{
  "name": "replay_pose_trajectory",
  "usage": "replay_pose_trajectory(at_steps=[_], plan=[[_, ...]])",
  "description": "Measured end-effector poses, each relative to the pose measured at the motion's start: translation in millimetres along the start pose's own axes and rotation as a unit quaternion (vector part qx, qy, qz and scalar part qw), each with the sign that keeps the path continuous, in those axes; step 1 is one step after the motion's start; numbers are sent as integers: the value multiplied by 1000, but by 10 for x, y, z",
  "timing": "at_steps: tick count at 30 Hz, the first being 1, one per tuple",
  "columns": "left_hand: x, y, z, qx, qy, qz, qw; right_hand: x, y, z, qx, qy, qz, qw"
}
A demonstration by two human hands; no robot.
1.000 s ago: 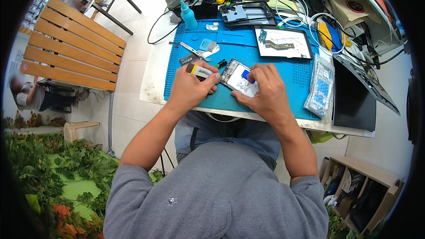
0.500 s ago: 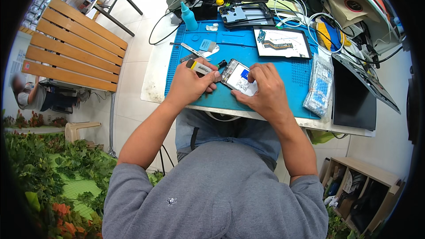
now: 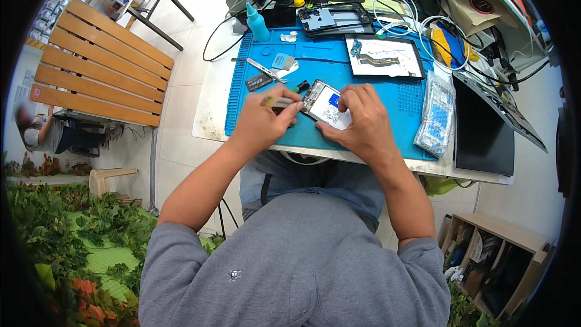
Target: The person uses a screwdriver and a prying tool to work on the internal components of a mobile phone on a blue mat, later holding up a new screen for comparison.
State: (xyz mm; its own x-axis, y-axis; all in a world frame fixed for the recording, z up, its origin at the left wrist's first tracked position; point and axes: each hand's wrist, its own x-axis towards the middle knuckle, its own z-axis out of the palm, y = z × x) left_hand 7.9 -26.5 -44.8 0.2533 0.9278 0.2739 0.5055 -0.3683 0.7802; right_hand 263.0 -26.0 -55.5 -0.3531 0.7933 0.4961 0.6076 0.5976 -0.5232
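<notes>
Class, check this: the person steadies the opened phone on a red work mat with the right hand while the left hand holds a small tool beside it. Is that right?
Not quite: the work mat is blue, not red, as the head view shows. The rest stands: the right hand steadies the opened phone while the left hand holds a small tool beside it.

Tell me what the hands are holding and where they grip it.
The left hand pinches a small yellowish tool near its middle; the right hand presses on the opened phone's lower end.
</notes>
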Motion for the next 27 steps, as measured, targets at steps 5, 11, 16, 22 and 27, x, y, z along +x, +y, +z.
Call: replay_pose_trajectory(at_steps=[5,11,16,22,27], plan=[[68,39,-3,-156,-12,-239,958,5,-10,4,3,2,-2,1000],[51,65,47,-171,9,-253,952,-6,-5,5,7,3,5,1000],[51,82,54,-182,26,-259,948,-11,-8,2,1,-4,9,1000],[138,113,9,-229,9,-292,929,-22,-4,4,6,3,10,1000],[43,120,41,-178,9,-239,954,-18,16,12,-3,9,-9,1000]])
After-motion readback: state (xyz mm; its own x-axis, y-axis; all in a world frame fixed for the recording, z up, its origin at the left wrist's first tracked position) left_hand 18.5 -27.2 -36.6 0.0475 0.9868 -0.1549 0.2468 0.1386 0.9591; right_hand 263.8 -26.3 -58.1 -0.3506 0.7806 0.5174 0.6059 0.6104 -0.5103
